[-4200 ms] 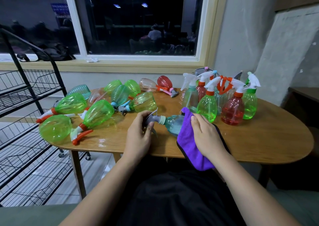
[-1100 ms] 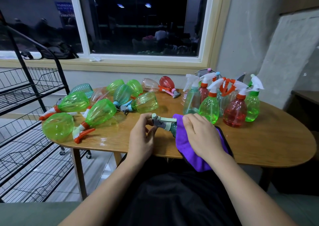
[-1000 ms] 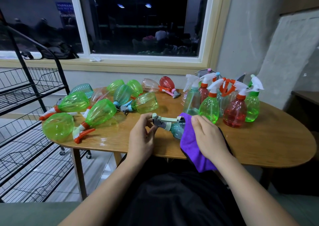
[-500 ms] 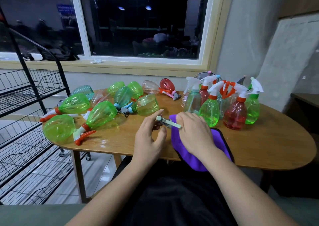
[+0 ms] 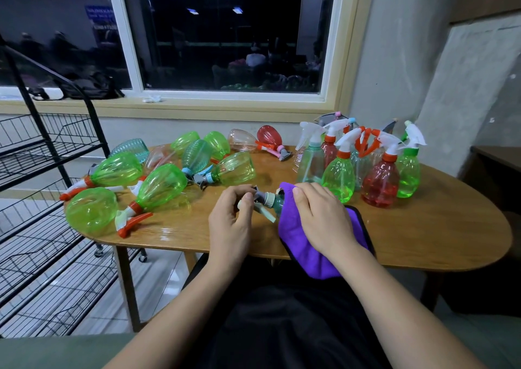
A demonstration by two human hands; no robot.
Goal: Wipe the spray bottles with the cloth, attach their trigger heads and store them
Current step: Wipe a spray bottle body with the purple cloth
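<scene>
One rack [image 5: 42, 171]: black wire shelves, far left, just beside the end of the table [image 5: 423, 241].
Lying bottles [image 5: 166, 184]: mostly green, heaped on the left half of the table; several with orange-and-white heads on.
Left hand [image 5: 229, 222]: curled near the front edge, thumb and fingers pinching the trigger head [image 5: 263, 199].
Trigger head: grey with a pale collar and lever, pointing left, sitting at the neck of the bottle [image 5: 277, 206]; cannot tell whether screwed tight.
Bottle: teal, on its side at mid-table between the two hands, body almost wholly under the cloth [image 5: 298, 247].
Cloth: purple with a dark hem, draped over the bottle and trailing past the front edge.
Right hand [image 5: 324, 216]: laid on the cloth, fingers bent round the covered bottle, gripping cloth and bottle together.
Standing bottles [image 5: 339, 177]: upright cluster just behind the right hand; green, red and clear, heads on.
Window [image 5: 225, 41]: dark, behind the table.
</scene>
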